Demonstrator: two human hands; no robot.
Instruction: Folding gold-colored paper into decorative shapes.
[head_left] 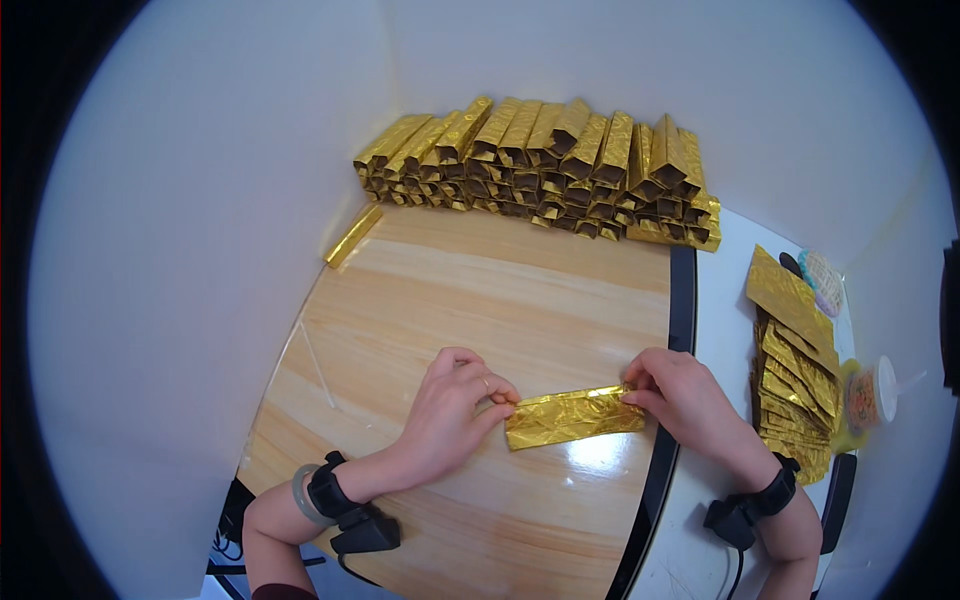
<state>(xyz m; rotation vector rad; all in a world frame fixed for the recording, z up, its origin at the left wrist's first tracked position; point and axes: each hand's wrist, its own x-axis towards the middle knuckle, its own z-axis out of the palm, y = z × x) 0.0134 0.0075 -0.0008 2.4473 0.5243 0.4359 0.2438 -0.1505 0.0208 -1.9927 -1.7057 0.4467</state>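
A flat strip of gold foil paper (570, 418), folded lengthwise, lies low over the wooden tabletop between my hands. My left hand (455, 402) pinches its left end near the upper corner between thumb and fingers. At the right end, my right hand (675, 392) grips the upper corner the same way. The paper's surface is crinkled and shiny. Whether its underside touches the table I cannot tell.
Folded gold paper tubes (540, 165) are piled along the back wall. One gold tube (353, 237) lies apart at the left. Flat gold sheets (797, 385) are stacked on the white surface at right, beside a lidded cup (870, 392). A thin white stick (318, 365) lies left.
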